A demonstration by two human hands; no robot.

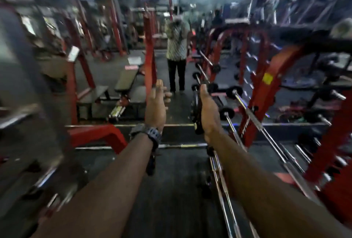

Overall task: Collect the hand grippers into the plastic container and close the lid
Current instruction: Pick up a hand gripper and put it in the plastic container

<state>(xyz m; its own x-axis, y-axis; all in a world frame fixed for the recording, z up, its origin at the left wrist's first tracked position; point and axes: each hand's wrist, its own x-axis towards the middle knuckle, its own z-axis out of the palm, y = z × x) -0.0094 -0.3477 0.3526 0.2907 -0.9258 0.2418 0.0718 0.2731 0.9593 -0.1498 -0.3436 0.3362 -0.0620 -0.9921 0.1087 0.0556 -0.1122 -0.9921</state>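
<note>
Both my arms reach straight out over the dark gym floor, and the frame is blurred. My right hand [208, 112] is edge-on, with a black hand gripper [197, 116] pressed against its palm side. My left hand [157, 104], with a dark watch on its wrist, has the thumb up and the fingers curled inward. A dark object [151, 163] hangs just below that wrist; I cannot tell whether it is a second hand gripper or whether the hand holds it. No plastic container is in view.
A red rack [266, 85] of chrome barbells runs along the right, and loose bars [219, 171] lie on the floor under my right arm. Red machines and benches [125, 79] stand to the left. A person [177, 53] stands in the aisle ahead.
</note>
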